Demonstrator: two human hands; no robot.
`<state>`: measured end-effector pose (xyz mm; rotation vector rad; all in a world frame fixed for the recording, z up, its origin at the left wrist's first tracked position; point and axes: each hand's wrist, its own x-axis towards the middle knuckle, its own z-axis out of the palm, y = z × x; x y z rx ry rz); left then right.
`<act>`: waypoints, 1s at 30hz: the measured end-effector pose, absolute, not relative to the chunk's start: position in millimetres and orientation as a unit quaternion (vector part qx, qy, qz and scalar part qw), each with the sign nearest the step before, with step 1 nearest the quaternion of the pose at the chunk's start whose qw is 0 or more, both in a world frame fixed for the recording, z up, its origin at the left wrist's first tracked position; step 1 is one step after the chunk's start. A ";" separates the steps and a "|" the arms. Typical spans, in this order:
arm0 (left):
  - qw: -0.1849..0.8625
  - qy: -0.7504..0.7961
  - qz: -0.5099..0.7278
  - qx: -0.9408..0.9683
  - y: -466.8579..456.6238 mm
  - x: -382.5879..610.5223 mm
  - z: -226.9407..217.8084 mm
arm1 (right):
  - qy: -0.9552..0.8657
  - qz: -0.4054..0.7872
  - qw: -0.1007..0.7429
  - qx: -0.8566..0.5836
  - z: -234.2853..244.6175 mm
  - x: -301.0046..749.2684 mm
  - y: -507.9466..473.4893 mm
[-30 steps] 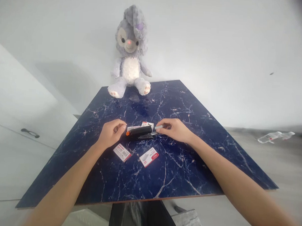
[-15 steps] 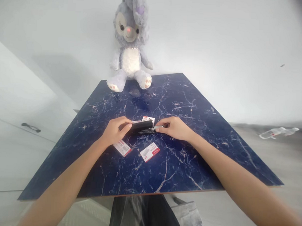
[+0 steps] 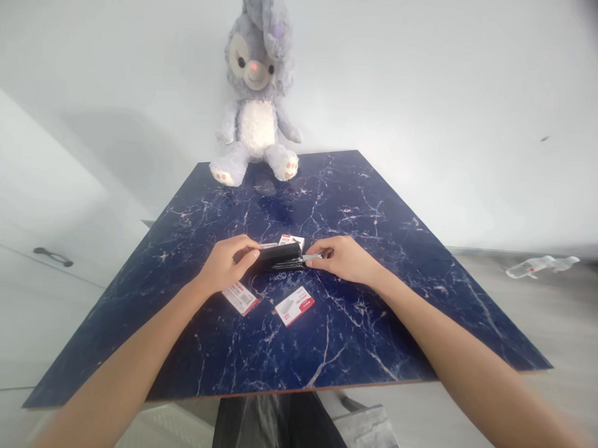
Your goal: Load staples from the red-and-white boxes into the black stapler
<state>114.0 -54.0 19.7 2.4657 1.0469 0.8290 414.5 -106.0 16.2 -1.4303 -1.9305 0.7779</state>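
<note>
A small black case [image 3: 279, 255] lies near the middle of the table, its right end gaping and shiny metal pieces showing inside. My left hand [image 3: 229, 260] pinches the case's left end between thumb and fingers. In my right hand [image 3: 342, 257] is a slim silver metal tool [image 3: 313, 256], shaped like a nail clipper, its inner end at the case's mouth. Closer to me lie two white-and-red printed cards, a left card [image 3: 240, 299] partly under my left hand's edge and a right card [image 3: 294, 306]. Behind the case sits a small white-and-red box [image 3: 292, 240], partly hidden.
A grey-lilac plush rabbit [image 3: 256, 123] sits at the far end of the blue marble-patterned table [image 3: 363, 332], against the white wall. On the floor at right lies a clear plastic bottle [image 3: 530, 266]. A cabinet handle [image 3: 53, 257] is at left.
The camera view has shifted slightly. The silver tool shows a little more between the case's mouth and my right fingers. My left hand keeps its hold on the case.
</note>
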 end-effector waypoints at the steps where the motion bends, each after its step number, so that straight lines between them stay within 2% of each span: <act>1: 0.167 0.368 0.290 0.867 -53.7 113.9 19.5 | -0.731 0.293 0.302 -0.538 16.2 414.6 -106.1; 11: 0.169 0.365 0.282 0.871 -53.7 113.1 21.6 | -0.712 0.348 0.298 -0.533 13.5 416.7 -101.3; 17: 0.178 0.370 0.278 0.868 -54.7 113.0 22.1 | -0.748 0.295 0.307 -0.510 19.4 414.7 -105.7; 23: 0.184 0.370 0.262 0.872 -54.8 111.9 24.2 | -0.804 0.209 0.280 -0.482 23.0 413.3 -108.7; 30: 0.189 0.372 0.260 0.871 -55.3 112.7 26.1 | -0.738 0.295 0.308 -0.522 15.6 411.0 -106.4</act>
